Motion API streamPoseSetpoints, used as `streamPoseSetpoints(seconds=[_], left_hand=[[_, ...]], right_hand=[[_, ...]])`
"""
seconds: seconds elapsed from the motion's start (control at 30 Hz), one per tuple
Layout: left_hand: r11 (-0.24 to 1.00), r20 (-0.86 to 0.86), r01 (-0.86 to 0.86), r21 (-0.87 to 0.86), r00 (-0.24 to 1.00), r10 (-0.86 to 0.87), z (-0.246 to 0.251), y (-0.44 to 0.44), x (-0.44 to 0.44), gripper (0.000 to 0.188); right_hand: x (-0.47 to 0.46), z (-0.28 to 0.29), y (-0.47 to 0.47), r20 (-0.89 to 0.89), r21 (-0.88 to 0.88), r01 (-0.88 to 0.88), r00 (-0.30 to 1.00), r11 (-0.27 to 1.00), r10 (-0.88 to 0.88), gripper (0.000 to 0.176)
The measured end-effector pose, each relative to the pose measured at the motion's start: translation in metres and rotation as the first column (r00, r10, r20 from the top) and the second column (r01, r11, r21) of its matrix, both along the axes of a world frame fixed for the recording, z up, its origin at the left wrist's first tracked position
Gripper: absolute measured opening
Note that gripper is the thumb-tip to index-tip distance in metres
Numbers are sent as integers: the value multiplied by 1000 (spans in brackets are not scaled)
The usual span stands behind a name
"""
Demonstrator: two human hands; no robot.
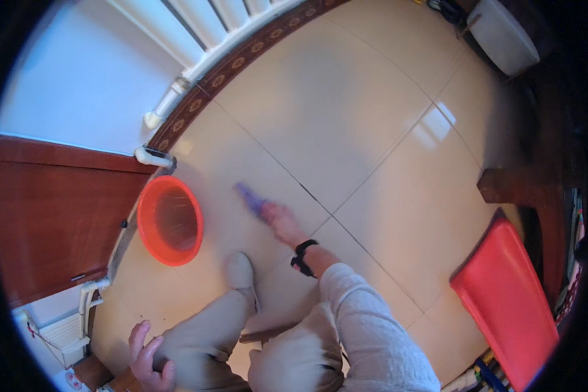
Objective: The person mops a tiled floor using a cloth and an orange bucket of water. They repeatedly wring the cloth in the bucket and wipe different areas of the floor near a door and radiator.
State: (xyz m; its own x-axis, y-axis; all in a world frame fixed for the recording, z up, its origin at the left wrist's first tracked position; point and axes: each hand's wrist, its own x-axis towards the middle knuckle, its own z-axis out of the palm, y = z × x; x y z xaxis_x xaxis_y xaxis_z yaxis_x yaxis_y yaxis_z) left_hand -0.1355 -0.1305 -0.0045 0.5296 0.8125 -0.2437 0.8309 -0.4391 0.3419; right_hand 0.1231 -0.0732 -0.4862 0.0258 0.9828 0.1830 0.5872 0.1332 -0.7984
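Note:
My right hand (280,220), with a black band on its wrist, grips one end of a blurred purple object (249,197) that looks like a cloth or brush; I cannot tell which. It points towards the upper left, over the tiled floor. My left hand (149,355) is at the lower left beside my knee, its fingers apart and bent, holding nothing. An orange-red plastic bucket or basin (194,230) stands on the floor left of my right hand, near the wooden door panel. Its inside looks dark, and what it holds is unclear.
A white radiator (196,29) with pipes (162,105) runs along the wall at the upper left. A reddish-brown door panel (59,215) is at the left. At the right are a red chair (507,294) and dark wooden furniture (519,186). A whitish container (503,39) is at the upper right.

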Motion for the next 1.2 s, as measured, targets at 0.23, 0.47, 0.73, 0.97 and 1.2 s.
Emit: streamPoseSetpoints(seconds=[0.23, 0.47, 0.73, 0.97, 1.2], left_hand=[[997, 74, -56, 50, 996, 53, -5, -3, -15, 40], [998, 113, -55, -42, 992, 59, -7, 12, -24, 40], [997, 116, -41, -71, 992, 49, -4, 7, -36, 46], [995, 127, -92, -42, 987, 97, -7, 4, -48, 42], [979, 284, -197, 45, 943, 177, -11, -8, -54, 40]], right_hand=[[-22, 20, 8, -535, -161, -571, 736, 805, 415, 38], [207, 30, -1, -283, -107, 576, 764, 810, -580, 50], [107, -39, 112, 4, 51, 364, 931, 930, -364, 43], [-113, 0, 54, -16, -117, -384, 923, 916, 385, 37], [-78, 45, 7, -679, -316, -653, 662, 689, 317, 53]])
